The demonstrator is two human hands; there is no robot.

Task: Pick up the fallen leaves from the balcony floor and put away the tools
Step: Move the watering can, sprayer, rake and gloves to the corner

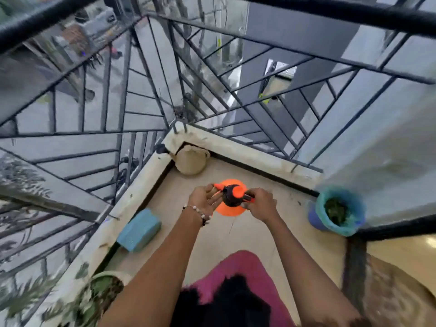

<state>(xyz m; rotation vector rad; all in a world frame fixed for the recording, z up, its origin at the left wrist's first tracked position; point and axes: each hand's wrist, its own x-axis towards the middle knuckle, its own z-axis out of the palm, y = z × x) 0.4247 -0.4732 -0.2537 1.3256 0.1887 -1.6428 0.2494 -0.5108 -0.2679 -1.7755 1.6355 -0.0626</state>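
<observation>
- Orange spray bottle [230, 198] held over the balcony floor [236, 232], between both hands.
- Right hand [260, 204] gripping the bottle's handle.
- Left hand [206, 199] open, fingers straight, touching the nozzle side.
- Blue bin [339, 211] with leaves by the right wall; beige watering can [191, 161] in the corner.

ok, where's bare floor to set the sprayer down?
Bare floor lies between the blue block and the lined bin, just below the sprayer. Another patch runs between sprayer and bin. The far corner is taken by the beige can; the near left by a plant pot.
</observation>
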